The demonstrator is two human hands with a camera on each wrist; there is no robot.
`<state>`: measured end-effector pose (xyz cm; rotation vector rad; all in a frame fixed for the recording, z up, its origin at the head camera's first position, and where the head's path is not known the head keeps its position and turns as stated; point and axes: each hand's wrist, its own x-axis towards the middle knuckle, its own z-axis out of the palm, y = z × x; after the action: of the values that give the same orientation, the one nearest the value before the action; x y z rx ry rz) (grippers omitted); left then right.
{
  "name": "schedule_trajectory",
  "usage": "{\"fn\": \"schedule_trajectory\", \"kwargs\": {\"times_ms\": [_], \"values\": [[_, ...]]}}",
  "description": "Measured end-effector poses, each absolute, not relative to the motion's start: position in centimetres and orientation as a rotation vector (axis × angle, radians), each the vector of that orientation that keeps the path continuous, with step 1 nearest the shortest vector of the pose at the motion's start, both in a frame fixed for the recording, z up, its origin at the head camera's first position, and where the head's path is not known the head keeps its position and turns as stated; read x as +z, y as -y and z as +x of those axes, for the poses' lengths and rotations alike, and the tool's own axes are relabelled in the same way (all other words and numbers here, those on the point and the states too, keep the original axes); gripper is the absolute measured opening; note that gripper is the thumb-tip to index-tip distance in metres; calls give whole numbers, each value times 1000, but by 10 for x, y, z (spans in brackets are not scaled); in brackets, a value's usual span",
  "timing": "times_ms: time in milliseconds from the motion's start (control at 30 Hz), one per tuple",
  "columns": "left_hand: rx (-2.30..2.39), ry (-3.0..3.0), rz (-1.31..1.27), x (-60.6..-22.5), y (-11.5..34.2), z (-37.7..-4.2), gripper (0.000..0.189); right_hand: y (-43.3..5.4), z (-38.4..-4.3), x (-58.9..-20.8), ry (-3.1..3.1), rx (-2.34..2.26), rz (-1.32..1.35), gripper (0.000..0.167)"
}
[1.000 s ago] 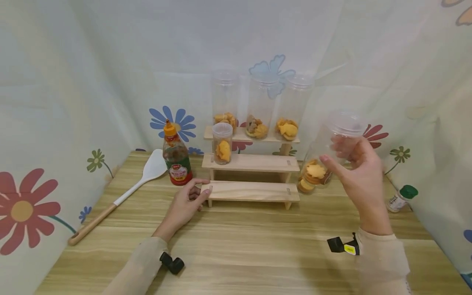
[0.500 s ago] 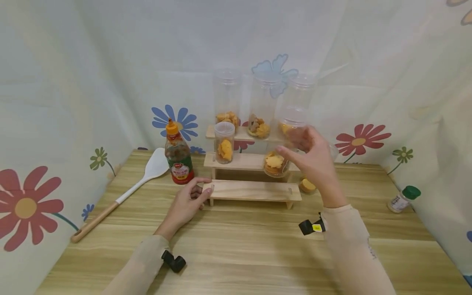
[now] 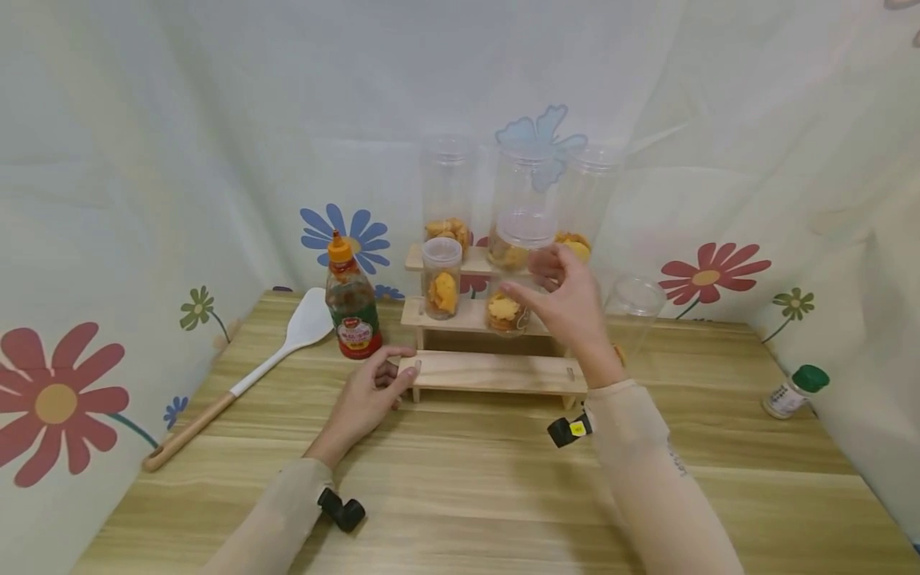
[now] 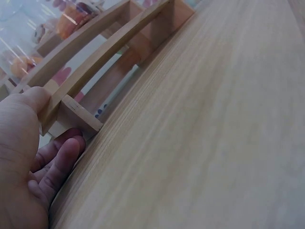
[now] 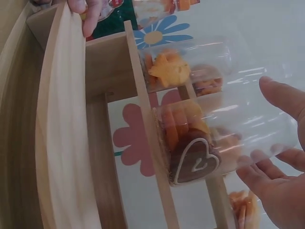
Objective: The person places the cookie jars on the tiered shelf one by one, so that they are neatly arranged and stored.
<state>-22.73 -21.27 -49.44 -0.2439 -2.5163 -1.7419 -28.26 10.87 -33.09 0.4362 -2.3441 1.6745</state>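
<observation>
My right hand (image 3: 568, 299) holds a clear lidded jar (image 3: 528, 233) of cookies between thumb and fingers. The jar's base is at the middle step of a three-step wooden rack (image 3: 496, 371). A heart-shaped chocolate cookie (image 5: 195, 161) shows inside it in the right wrist view. To its left on that step stands a smaller jar (image 3: 442, 279) with yellow crackers. My left hand (image 3: 362, 399) grips the left end of the rack's lowest step. In the left wrist view its thumb lies on the board, its other fingers beside the leg (image 4: 81, 114).
Tall clear jars (image 3: 447, 188) line the top step. Another clear jar (image 3: 638, 299) stands right of the rack, partly behind my right hand. A sauce bottle (image 3: 352, 311) and white spatula (image 3: 305, 323) lie left; a green-capped shaker (image 3: 794, 391) is far right.
My right hand has carried the jar leftward from right of the rack to the middle step, beside the smaller jar. My left hand has stayed on the rack.
</observation>
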Motion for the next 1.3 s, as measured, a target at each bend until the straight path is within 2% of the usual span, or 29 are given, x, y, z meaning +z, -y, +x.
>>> {"fn": "schedule_trajectory", "kwargs": {"times_ms": [133, 967, 1300], "values": [[-1740, 2517, -248, -494, 212, -226, 35, -105, -284, -337, 2317, 1686, 408, 77], [-1727, 2511, -260, -496, 213, -229, 34, -97, -285, -355, 2351, 1587, 281, 76], [-1723, 2507, -263, -497, 214, -229, 34, -100, -273, -361, 2364, 1596, 270, 91]]}}
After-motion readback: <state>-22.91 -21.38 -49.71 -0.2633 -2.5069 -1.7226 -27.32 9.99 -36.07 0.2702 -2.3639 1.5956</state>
